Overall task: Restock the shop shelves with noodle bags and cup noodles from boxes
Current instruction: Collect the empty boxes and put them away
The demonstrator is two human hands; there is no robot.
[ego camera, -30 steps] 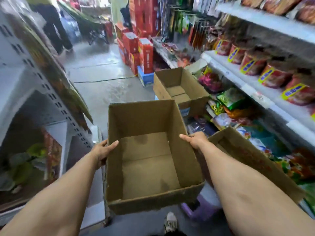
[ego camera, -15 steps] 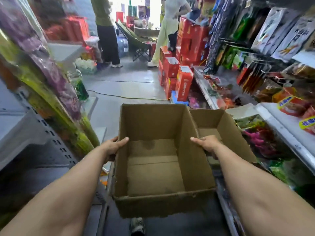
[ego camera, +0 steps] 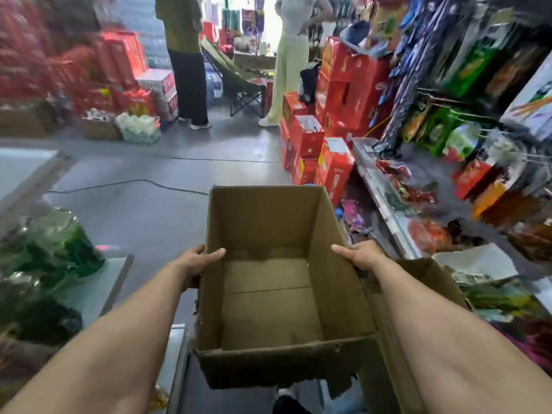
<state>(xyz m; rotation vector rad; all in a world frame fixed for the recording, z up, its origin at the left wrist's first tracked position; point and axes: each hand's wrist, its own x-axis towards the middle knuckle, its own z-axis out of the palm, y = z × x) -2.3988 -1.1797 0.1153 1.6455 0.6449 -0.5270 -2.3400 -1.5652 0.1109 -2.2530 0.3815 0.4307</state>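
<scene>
Red cartons [ego camera: 336,165] stand near a folding chair [ego camera: 239,82]; seemingly a cable [ego camera: 140,180] crosses the floor [ego camera: 149,222].

Grey floor [ego camera: 155,210], folding chair [ego camera: 239,82], red cartons [ego camera: 334,162].

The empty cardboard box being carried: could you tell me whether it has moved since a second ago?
Yes. The cardboard box, gripped by left hand and right hand, has advanced along the aisle toward the red cartons.

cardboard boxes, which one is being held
The empty centre box: left hand and right hand grip its side walls; the other box sits unheld at right.
</scene>
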